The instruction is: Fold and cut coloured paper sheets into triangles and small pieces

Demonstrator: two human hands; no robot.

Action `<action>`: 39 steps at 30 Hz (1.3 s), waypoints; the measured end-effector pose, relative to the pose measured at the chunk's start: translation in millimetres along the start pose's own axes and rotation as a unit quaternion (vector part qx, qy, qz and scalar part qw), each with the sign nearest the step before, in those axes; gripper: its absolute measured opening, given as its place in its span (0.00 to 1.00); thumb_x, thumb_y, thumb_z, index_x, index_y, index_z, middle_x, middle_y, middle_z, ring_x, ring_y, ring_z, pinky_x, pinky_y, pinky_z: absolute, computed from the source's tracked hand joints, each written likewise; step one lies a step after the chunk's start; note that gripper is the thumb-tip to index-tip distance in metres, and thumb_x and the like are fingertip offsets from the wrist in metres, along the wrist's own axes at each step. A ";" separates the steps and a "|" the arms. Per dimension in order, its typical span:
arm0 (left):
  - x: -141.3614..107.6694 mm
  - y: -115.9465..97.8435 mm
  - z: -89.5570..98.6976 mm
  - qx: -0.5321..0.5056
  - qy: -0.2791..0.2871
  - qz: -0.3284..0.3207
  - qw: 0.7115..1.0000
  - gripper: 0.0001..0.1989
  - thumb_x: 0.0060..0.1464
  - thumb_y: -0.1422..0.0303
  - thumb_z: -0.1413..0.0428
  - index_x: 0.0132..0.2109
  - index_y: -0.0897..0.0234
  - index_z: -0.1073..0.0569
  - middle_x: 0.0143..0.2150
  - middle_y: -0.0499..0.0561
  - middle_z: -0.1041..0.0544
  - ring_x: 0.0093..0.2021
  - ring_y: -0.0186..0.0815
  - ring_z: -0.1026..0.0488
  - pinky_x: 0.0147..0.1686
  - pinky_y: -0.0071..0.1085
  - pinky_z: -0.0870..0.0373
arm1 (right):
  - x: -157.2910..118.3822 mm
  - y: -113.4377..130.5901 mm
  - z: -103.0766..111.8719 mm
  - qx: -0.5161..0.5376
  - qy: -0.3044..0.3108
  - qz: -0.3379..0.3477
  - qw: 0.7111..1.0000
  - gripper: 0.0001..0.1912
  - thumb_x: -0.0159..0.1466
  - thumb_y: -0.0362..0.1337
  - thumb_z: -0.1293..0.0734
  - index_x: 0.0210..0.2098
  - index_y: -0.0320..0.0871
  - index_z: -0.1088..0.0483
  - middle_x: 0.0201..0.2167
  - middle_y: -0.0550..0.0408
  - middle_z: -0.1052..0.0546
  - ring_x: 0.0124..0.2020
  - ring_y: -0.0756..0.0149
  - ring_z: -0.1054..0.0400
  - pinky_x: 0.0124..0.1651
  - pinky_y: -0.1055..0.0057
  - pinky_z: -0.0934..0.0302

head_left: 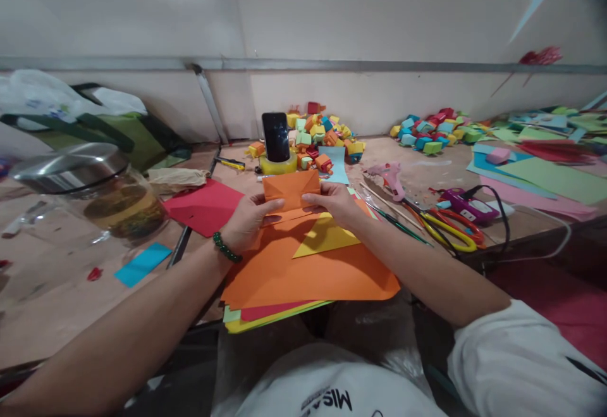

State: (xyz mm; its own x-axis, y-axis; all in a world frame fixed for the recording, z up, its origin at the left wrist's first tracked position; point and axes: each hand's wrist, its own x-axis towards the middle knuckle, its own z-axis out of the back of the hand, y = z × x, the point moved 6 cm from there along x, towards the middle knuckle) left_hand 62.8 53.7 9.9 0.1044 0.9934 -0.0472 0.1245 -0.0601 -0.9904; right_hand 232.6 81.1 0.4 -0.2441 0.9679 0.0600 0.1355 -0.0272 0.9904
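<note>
Between both hands is a folded orange paper (292, 190) with crease lines on it. My left hand (250, 217) pinches its left side, thumb on top; a dark green bead bracelet (226, 247) circles that wrist. My right hand (334, 202) grips the right side, its thumb also on the paper. Beneath them lies a stack of larger orange sheets (303, 278), with a yellow piece (325, 237) on top and green, red and yellow sheets showing at the lower edge.
Behind stand a phone (275, 138) on a yellow tape roll (278, 164) and small paper cubes (313, 132). A glass jar (123, 205) is at left. Pink glue gun (389, 178), scissors (448, 230), purple device (469, 207) and coloured papers (559, 170) lie right.
</note>
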 end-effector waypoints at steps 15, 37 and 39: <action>-2.0 5.9 -2.4 -0.009 0.020 0.053 0.998 0.19 0.30 0.64 0.29 0.34 0.65 0.20 0.30 0.48 0.21 0.26 0.28 0.29 0.25 0.23 0.35 | 0.8 2.2 0.3 -0.012 0.120 -0.001 0.993 0.20 0.45 0.43 0.24 0.35 0.40 0.27 0.25 0.58 0.23 0.21 0.70 0.28 0.20 0.77 0.34; 0.2 9.4 -4.9 -0.011 0.087 0.126 0.988 0.11 0.44 0.63 0.43 0.27 0.68 0.22 0.29 0.60 0.18 0.22 0.37 0.25 0.24 0.30 0.29 | -3.0 9.3 5.6 -0.093 0.150 0.017 0.984 0.14 0.49 0.34 0.33 0.34 0.43 0.19 0.29 0.55 0.19 0.18 0.75 0.32 0.21 0.76 0.34; -0.1 10.1 -5.1 -0.028 0.095 0.142 0.985 0.15 0.47 0.60 0.46 0.27 0.67 0.22 0.29 0.61 0.18 0.21 0.39 0.24 0.23 0.30 0.29 | -4.4 8.8 4.7 -0.097 0.147 0.020 0.984 0.15 0.48 0.33 0.34 0.33 0.43 0.19 0.35 0.54 0.18 0.22 0.72 0.28 0.20 0.78 0.35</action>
State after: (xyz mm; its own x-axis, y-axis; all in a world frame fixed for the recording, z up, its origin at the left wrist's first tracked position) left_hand 69.0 52.5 0.5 0.3242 0.9001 -0.2911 0.1171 -0.3435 -0.9318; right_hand 239.4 77.8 8.3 -0.5127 0.8521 0.1054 -0.0277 -0.1391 0.9899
